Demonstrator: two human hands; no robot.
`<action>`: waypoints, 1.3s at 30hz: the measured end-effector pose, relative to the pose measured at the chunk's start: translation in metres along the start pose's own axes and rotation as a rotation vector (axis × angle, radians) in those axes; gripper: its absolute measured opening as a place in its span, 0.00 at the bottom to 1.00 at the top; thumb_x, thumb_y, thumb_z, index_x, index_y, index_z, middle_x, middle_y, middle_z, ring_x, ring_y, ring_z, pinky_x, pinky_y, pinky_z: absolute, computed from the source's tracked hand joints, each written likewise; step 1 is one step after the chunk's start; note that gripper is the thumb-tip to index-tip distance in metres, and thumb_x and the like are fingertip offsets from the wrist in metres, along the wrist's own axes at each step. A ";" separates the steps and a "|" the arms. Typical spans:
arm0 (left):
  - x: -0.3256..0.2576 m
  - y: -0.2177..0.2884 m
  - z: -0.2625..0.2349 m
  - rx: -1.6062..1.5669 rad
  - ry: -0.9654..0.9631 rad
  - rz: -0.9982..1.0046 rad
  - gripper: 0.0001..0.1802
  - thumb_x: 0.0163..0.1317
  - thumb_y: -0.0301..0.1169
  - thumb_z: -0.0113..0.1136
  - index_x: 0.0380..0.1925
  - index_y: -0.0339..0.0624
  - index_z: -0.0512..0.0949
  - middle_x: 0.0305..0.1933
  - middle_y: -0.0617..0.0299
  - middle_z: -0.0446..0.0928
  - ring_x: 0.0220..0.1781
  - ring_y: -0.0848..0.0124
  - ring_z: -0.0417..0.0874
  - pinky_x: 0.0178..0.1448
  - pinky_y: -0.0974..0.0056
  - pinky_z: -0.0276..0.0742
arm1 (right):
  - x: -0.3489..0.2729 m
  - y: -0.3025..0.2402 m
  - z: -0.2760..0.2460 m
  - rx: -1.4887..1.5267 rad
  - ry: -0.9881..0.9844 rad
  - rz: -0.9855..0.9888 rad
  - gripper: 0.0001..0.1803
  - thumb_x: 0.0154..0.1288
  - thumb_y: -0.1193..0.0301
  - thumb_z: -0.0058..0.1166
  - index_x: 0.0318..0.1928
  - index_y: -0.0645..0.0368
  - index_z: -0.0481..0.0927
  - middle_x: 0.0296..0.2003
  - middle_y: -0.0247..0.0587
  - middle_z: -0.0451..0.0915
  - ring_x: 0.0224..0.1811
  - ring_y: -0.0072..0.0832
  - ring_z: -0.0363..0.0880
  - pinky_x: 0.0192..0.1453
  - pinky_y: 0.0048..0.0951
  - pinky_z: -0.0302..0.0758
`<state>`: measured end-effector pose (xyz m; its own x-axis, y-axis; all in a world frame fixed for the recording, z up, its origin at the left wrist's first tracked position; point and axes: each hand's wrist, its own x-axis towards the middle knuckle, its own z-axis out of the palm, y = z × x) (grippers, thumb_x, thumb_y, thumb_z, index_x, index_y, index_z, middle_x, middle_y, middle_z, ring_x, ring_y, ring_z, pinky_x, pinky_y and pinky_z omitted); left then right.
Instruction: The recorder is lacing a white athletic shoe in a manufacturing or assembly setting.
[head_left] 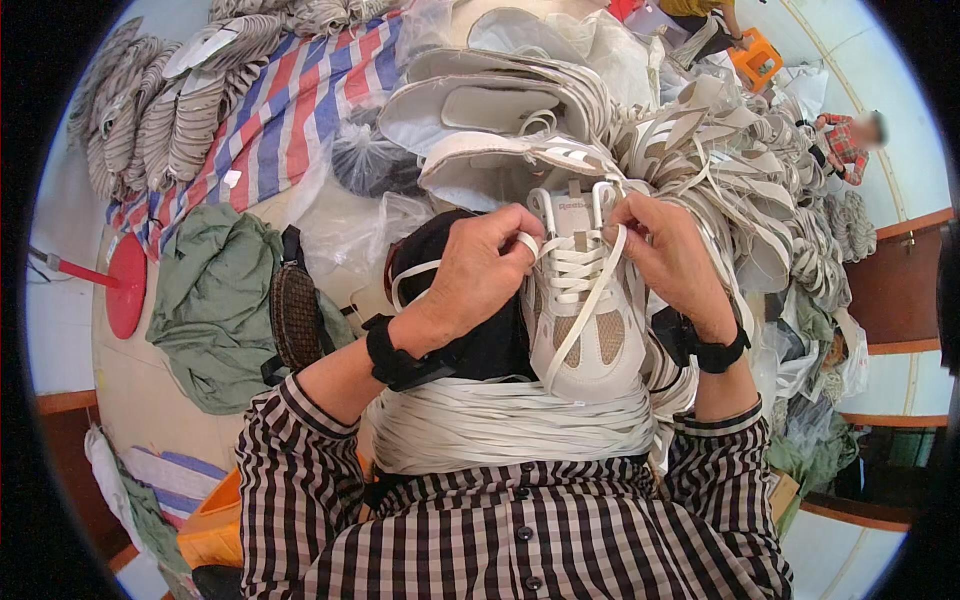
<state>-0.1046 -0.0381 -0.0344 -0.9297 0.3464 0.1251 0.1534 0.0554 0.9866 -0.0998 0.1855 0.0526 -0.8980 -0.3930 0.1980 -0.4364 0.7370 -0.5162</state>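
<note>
A beige and white sneaker upper (612,348) lies in front of me with its toe toward my body and its tongue pointing away. A cream shoelace (583,325) crosses back and forth through its eyelets, with a loose length hanging over the toe. My left hand (478,268) is closed at the upper's left side, pinching the lace beside the top eyelets. On the other side, my right hand (678,258) pinches the lace near the upper eyelets. A thick bundle of pale laces (510,425) rests across my lap, just below the toe.
Stacked shoe uppers (500,105) stand just beyond my hands, and a heap of uppers (710,165) spreads to the right. At the left are a green cloth (215,300), a brown waist bag (297,318) and a striped sheet (270,120). Two other people are at the far right.
</note>
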 end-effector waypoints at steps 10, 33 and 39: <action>0.011 0.014 -0.006 0.286 -0.054 0.183 0.05 0.63 0.23 0.55 0.38 0.35 0.74 0.26 0.58 0.78 0.30 0.72 0.79 0.36 0.66 0.75 | -0.005 -0.005 -0.001 0.024 -0.006 0.052 0.06 0.59 0.80 0.54 0.38 0.64 0.77 0.30 0.50 0.78 0.32 0.45 0.79 0.37 0.37 0.74; 0.065 0.082 -0.041 0.748 -0.837 0.481 0.12 0.54 0.27 0.63 0.39 0.38 0.78 0.40 0.50 0.74 0.44 0.50 0.79 0.49 0.54 0.77 | 0.078 -0.004 -0.053 -0.313 -0.795 -0.302 0.13 0.49 0.64 0.64 0.35 0.54 0.87 0.31 0.46 0.83 0.39 0.46 0.82 0.42 0.45 0.77; 0.074 0.086 -0.038 0.847 -0.956 0.584 0.10 0.53 0.27 0.65 0.37 0.39 0.80 0.39 0.52 0.74 0.44 0.54 0.79 0.49 0.54 0.77 | 0.074 -0.003 -0.042 -0.467 -0.819 -0.414 0.15 0.43 0.61 0.68 0.32 0.53 0.86 0.29 0.44 0.83 0.36 0.42 0.82 0.38 0.45 0.74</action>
<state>-0.1734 -0.0433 0.0638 -0.1308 0.9909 0.0329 0.9046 0.1057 0.4129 -0.1674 0.1772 0.1039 -0.4342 -0.7903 -0.4323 -0.8386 0.5299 -0.1263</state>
